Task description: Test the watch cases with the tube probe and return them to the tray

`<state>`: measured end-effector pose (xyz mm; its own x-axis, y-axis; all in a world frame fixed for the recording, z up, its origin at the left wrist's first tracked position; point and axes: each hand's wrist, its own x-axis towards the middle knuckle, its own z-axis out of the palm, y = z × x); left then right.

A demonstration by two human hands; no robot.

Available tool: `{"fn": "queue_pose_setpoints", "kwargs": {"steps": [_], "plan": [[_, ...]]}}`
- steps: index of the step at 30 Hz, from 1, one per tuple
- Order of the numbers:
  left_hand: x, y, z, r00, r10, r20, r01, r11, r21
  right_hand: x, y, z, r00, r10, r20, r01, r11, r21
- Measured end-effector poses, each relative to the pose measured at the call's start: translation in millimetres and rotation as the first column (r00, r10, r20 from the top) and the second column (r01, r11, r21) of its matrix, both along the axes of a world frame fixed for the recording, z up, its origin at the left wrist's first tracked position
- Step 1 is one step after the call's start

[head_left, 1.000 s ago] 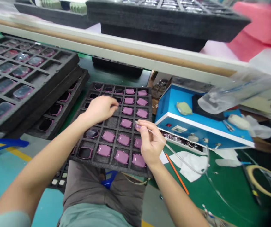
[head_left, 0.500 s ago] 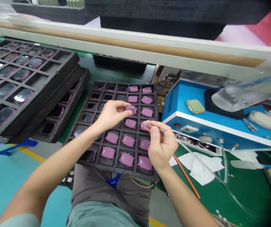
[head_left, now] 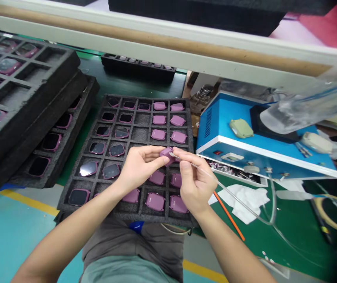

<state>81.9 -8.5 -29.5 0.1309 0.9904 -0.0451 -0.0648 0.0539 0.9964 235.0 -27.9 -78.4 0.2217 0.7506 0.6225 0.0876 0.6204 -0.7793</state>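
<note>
A black foam tray (head_left: 140,134) rests on my lap, its cells holding purple watch cases, some face up with dark screens, some face down. My left hand (head_left: 139,164) is closed on one purple watch case (head_left: 166,152), held just above the tray's middle. My right hand (head_left: 195,184) pinches a thin clear tube (head_left: 233,196); the tube's tip touches the held case. The tube trails off to the right toward the blue machine.
A blue machine (head_left: 262,149) stands to the right on a green mat, with white wipes (head_left: 249,200) and an orange pencil (head_left: 229,216) before it. Stacked foam trays (head_left: 24,106) of watch cases lie at the left. A shelf rail (head_left: 168,43) crosses overhead.
My left hand lifted a purple case out of the tray and brought it down toward my right hand. The tube tip now meets the case. The view tilted down slightly.
</note>
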Motion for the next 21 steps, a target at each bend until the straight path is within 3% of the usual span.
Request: {"fn": "queue_pose_setpoints", "kwargs": {"steps": [21], "plan": [[0.0, -2.8, 0.8, 1.0, 0.01, 0.005, -0.011, 1.0, 0.009, 1.4, 0.4, -4.0, 1.0, 0.006, 0.009, -0.006, 1.0, -0.013]]}}
